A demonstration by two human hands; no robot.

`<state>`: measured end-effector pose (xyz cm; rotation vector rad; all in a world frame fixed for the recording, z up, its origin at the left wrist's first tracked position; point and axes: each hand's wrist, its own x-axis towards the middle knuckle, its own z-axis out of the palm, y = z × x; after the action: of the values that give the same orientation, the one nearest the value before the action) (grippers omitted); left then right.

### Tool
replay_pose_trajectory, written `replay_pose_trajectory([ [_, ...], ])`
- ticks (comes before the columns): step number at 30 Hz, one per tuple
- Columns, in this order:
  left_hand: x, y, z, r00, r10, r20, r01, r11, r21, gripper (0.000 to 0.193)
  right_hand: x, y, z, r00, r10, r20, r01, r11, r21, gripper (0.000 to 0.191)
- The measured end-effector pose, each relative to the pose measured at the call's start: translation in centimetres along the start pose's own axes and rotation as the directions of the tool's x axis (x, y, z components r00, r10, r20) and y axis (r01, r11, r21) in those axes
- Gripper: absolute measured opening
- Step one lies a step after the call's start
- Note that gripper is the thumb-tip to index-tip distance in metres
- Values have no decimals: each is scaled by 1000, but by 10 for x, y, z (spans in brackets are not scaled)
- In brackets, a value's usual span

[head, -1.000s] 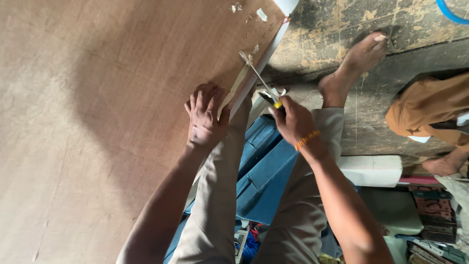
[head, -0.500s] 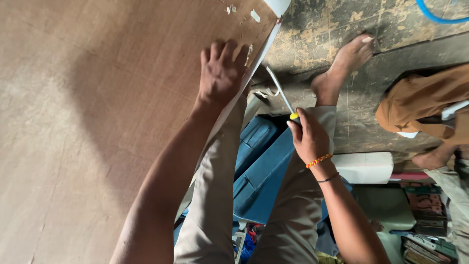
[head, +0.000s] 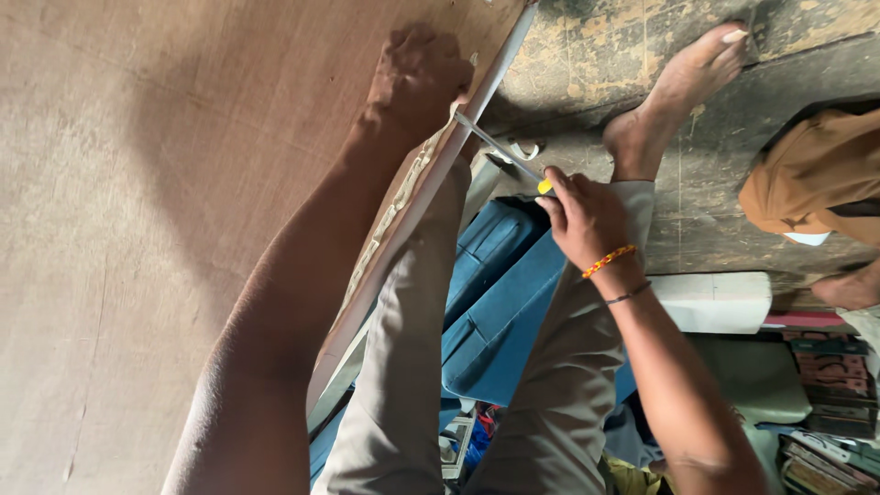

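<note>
A large brown plywood board (head: 156, 211) fills the left of the view, with a pale strip (head: 417, 206) running along its right edge. My left hand (head: 417, 78) is curled over the board's edge near the top. My right hand (head: 587, 215) grips a yellow-handled screwdriver (head: 502, 151). Its metal shaft points up-left and its tip meets the pale edge strip just below my left hand. My legs in grey trousers (head: 412, 367) run under the board.
A blue case (head: 500, 312) lies beneath my legs. My bare foot (head: 674, 92) rests on the dark stone floor (head: 596, 46). Another person in orange cloth (head: 816, 179) sits at the right. A white block (head: 715, 301) and stacked books (head: 825, 449) lie at the lower right.
My left hand slid up along the board's edge and closed over it. The screwdriver followed, and its tip now touches the edge strip higher up.
</note>
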<state>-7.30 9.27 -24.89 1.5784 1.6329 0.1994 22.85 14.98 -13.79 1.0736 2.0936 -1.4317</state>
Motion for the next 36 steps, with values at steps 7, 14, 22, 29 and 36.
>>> replay_pose_trajectory([
  [7,20,10,-5,977,-105,187,97,994,52,8,16,17,31,991,-82,-103,93,990,102,38],
  [14,37,5,5,947,-173,271,134,979,156,9,34,-22,13,1000,-6,6,5,995,103,32],
  [22,55,9,-1,888,-231,397,134,957,257,10,28,-108,-72,975,159,155,-134,979,-156,41],
  [29,52,8,-11,831,-256,494,167,962,218,14,17,-65,-37,1000,11,16,-11,1000,-6,37],
  [36,49,8,-13,854,-252,456,187,965,183,14,41,-1,49,991,-74,-111,84,992,91,38],
])
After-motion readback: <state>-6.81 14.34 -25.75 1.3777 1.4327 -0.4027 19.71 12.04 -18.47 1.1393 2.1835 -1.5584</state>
